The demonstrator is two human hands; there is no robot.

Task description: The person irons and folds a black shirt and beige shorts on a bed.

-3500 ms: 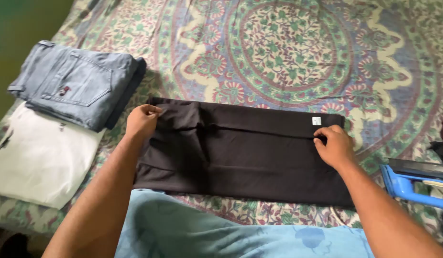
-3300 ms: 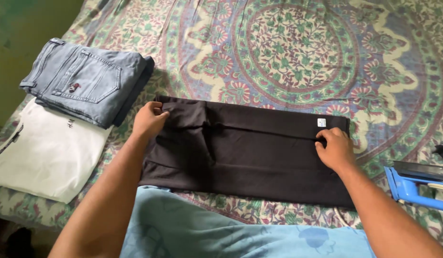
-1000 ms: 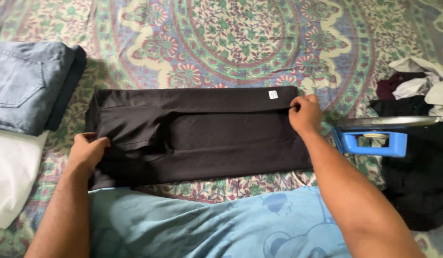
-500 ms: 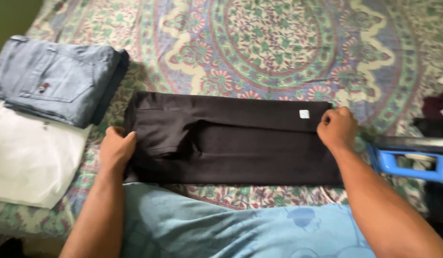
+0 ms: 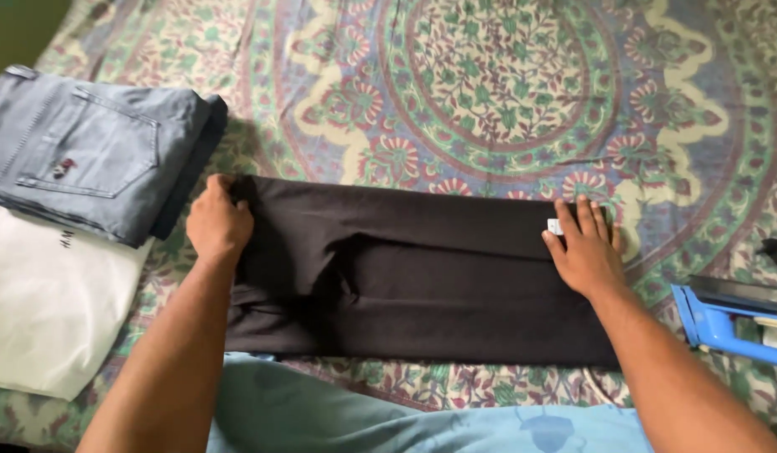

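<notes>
**Both hands on a folded black garment on the bed**

A black garment (image 5: 422, 277) lies folded into a long flat band across the near part of the bed (image 5: 506, 92), which is covered by a patterned sheet in green, pink and cream. The cloth is plain and dark, with a lengthwise fold line running across its upper half and a small pucker left of the middle. A small white tag (image 5: 554, 226) shows near its far right corner, partly under the fingers.

To the left, well clear of the garment's body but near its left end, folded blue jeans (image 5: 95, 151) rest on top of a folded white garment (image 5: 53, 310). At the right edge a blue tool (image 5: 724, 323) with a flat dark top lies on the sheet, apart from the black cloth. A light blue shirt (image 5: 388, 419) on the person fills the bottom of the view. Nothing lies on the black garment itself.

The left hand (image 5: 219, 222) sits at the garment's far left corner, fingers curled down onto the edge of the cloth; whether it pinches the cloth cannot be told. The right hand (image 5: 583, 247) lies flat and open, palm down, fingers spread a little, pressing the far right corner. Both forearms reach forward from the lower corners.
</notes>
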